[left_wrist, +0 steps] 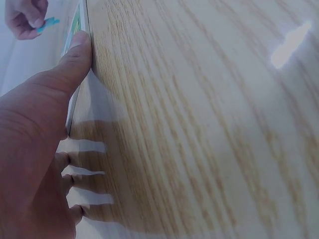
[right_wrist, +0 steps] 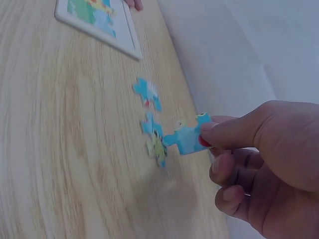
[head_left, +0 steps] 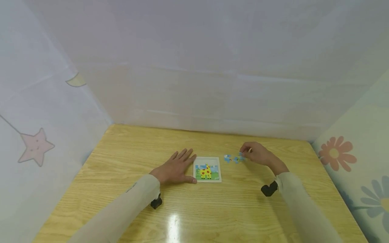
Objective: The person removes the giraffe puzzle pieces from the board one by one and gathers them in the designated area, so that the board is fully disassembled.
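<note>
A square puzzle board (head_left: pixel 209 181) with a pale rim lies on the table, its lower part filled with a yellow giraffe picture and its top strip white. My left hand (head_left: pixel 176 167) rests with fingers spread at the board's left side, thumb (left_wrist: pixel 77 52) against the edge. To the right, my right hand (head_left: pixel 256 153) pinches a blue puzzle piece (right_wrist: pixel 188 140) with a red spot between thumb and fingers, tilted above the table. Beside it lie loose puzzle pieces: a blue and white one (right_wrist: pixel 147 93) nearer the board, and blue and yellow-green ones (right_wrist: pixel 157 148) close together.
The wooden table (head_left: pixel 194 216) meets a pale fabric wall (head_left: pixel 194 94) along its back edge. Printed fabric walls stand at the left and right. A black wrist mount (head_left: pixel 269 189) hangs under the right sleeve, another (head_left: pixel 156 201) under the left.
</note>
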The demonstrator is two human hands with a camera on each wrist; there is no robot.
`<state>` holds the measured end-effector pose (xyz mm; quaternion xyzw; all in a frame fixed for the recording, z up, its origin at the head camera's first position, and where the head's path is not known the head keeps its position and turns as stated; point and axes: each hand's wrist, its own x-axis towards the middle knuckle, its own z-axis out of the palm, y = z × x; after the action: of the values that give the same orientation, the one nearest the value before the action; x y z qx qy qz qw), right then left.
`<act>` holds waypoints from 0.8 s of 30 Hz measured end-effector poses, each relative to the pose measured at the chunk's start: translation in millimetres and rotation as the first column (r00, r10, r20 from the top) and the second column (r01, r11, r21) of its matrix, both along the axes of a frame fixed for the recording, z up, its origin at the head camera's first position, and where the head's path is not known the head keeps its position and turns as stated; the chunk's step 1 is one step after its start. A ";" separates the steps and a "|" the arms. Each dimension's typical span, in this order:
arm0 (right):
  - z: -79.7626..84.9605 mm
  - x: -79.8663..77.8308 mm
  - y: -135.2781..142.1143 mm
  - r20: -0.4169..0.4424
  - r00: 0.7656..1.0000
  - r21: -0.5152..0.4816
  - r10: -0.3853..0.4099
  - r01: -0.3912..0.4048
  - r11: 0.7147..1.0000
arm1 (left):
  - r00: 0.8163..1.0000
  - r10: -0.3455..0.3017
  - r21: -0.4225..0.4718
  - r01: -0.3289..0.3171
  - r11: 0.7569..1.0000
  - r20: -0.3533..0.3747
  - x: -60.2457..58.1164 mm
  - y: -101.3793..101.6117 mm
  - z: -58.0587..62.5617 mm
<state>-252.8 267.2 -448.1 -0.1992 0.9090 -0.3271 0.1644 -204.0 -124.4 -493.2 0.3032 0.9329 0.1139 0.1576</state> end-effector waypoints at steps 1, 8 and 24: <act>-1.8 -0.3 4.1 -0.003 1.000 0.014 0.001 -0.001 1.000 | 1.000 0.000 0.001 0.000 1.000 0.000 -0.1 -0.2 -0.5; -9.2 1.1 24.1 0.018 1.000 0.040 -0.007 0.006 0.999 | 1.000 -0.001 0.013 0.001 1.000 -0.005 -0.9 -0.7 -2.4; -20.5 1.4 15.5 -0.022 0.996 0.022 -0.082 0.083 0.996 | 1.000 0.001 -0.005 -0.001 1.000 -0.009 -0.9 0.2 -1.1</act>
<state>-251.4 282.7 -468.6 -0.1632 0.9219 -0.3209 0.1434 -204.9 -124.3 -494.3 0.3030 0.9340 0.1102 0.1541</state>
